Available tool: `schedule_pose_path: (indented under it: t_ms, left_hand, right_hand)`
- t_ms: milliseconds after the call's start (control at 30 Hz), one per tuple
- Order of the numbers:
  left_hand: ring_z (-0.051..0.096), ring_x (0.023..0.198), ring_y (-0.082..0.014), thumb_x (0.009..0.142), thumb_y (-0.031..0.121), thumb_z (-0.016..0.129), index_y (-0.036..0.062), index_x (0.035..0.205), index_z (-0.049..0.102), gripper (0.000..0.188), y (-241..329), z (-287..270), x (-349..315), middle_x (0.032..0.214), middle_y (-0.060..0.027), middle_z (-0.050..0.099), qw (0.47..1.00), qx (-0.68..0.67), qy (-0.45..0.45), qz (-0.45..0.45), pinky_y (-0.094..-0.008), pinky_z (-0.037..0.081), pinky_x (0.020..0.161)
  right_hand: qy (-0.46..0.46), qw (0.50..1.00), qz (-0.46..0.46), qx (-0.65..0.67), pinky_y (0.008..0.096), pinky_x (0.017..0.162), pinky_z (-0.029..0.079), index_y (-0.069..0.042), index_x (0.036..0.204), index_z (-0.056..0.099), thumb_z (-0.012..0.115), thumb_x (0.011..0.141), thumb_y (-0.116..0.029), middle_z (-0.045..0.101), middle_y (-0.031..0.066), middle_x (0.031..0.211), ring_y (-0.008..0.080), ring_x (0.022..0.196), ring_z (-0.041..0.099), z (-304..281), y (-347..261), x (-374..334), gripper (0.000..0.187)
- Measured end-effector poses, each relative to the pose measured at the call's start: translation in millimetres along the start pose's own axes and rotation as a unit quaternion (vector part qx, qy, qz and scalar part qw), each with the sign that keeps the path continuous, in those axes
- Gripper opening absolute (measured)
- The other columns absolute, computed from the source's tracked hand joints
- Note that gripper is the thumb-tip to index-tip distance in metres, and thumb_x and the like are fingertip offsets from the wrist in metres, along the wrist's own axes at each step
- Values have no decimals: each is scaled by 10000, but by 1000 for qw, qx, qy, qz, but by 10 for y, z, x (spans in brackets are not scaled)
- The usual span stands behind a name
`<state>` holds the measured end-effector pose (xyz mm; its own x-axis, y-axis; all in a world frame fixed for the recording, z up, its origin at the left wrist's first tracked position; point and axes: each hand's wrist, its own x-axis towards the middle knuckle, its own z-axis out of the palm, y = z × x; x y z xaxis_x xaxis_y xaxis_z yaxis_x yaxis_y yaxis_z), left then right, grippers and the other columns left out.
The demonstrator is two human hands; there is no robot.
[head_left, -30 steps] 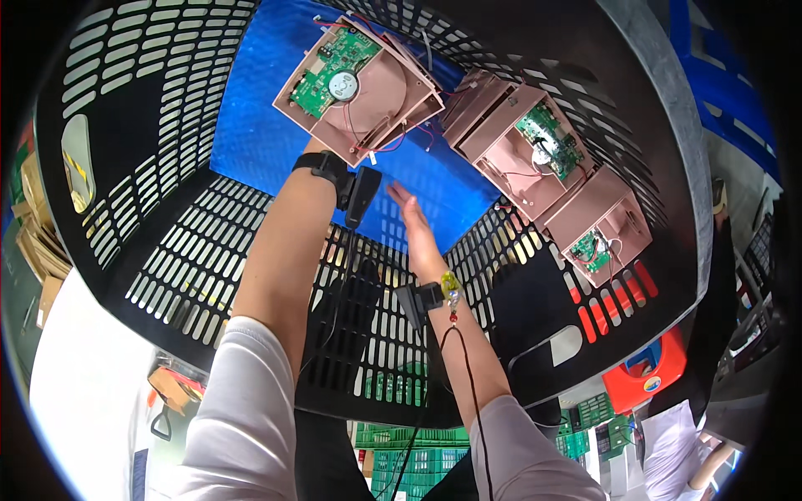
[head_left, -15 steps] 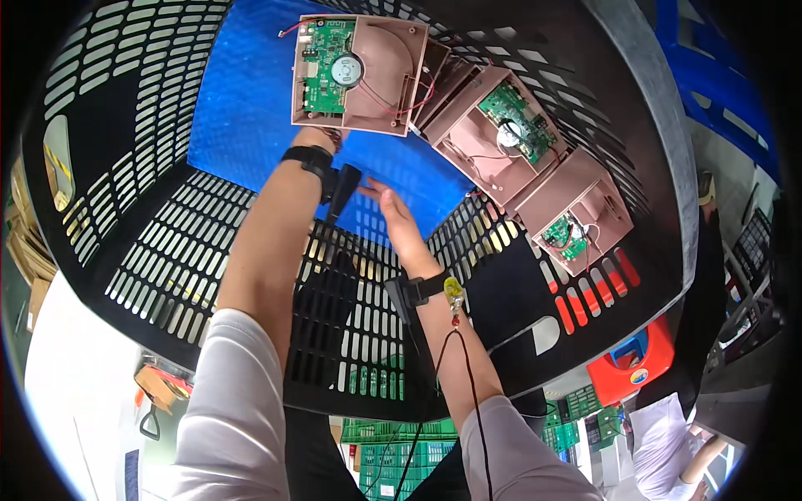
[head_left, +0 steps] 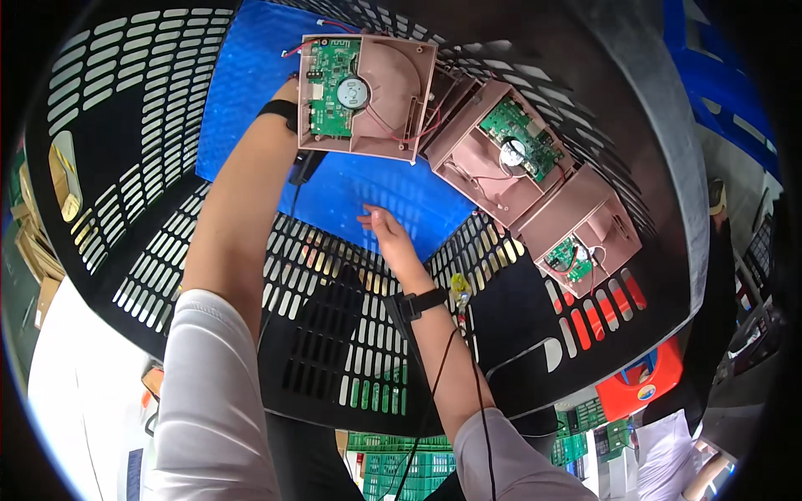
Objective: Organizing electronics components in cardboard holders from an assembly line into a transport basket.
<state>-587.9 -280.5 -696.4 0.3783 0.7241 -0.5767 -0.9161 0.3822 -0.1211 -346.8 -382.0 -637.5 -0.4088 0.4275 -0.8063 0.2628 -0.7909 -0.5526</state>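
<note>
A pink plastic housing [head_left: 393,79] with a green circuit board [head_left: 328,113], a round speaker-like part [head_left: 352,93] and thin wires lies open at the far end of a black crate. My left hand [head_left: 292,86] is at its left edge, mostly hidden behind it, so the fingers do not show. Below and right of that housing, my right hand [head_left: 389,238] hovers over the blue sheet, fingers apart and holding nothing. Two similar housings, a middle one [head_left: 459,159] and a nearer one [head_left: 620,225], stand along the crate's right wall with boards and wires showing.
The slotted black crate [head_left: 317,367] surrounds both arms, with a blue sheet [head_left: 242,100] inside at its far end. Outside on the right are a red plastic stool [head_left: 639,388] and another person's sleeve [head_left: 666,451]. Green crates [head_left: 409,463] stand below the near rim.
My left hand has moved from below the first housing to its left edge. My right hand has stayed over the blue sheet. The whole view has shifted slightly; the housings keep their places.
</note>
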Motion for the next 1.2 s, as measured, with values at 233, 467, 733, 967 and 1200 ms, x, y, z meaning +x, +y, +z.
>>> schedule_pose_path:
  t_ms: [233, 467, 733, 967, 1200]
  left_hand:
    - [347, 1083, -340, 827, 418, 200, 159, 1202, 314, 470, -155, -44, 19, 1195, -147, 361, 999, -31, 14, -13, -446, 303, 895]
    - [458, 920, -240, 818, 310, 296, 96, 1095, 421, 372, -866, -358, -507, 1047, -94, 469, 922, -43, 326, 204, -338, 382, 734]
    - [466, 837, -152, 800, 237, 438, 75, 1031, 452, 282, -2057, 1416, -2500, 938, -54, 488, 879, 65, 351, 316, -272, 371, 725]
    - [510, 577, -104, 814, 154, 430, 52, 894, 494, 145, -1970, 2416, -3669, 703, -19, 533, 809, 430, 302, 262, -199, 401, 511]
    - [488, 548, -74, 786, 181, 466, 99, 894, 504, 141, -1971, 1770, -3253, 718, -13, 550, 779, 363, 481, 173, -190, 369, 459]
  right_hand:
    - [41, 995, 49, -79, 247, 722, 382, 0, 1021, 466, 367, 845, -294, 558, 78, 876, 145, 782, 510, 45, -41, 16, 356]
    - [-38, 950, 26, -310, 295, 644, 425, -24, 891, 525, 446, 750, -162, 579, 128, 776, 216, 733, 552, 424, -356, -326, 213]
    - [-278, 768, -105, -568, 401, 577, 413, -67, 749, 491, 446, 737, -227, 546, 117, 696, 299, 687, 531, 427, -1296, -2734, 166]
    - [-180, 825, -86, -528, 401, 612, 408, -59, 752, 480, 460, 737, -229, 543, 124, 753, 307, 732, 520, 515, -1935, -4462, 172]
    - [-76, 841, -147, -515, 397, 619, 411, -47, 772, 486, 480, 727, -192, 534, 133, 773, 309, 743, 520, 201, -2001, -4990, 151]
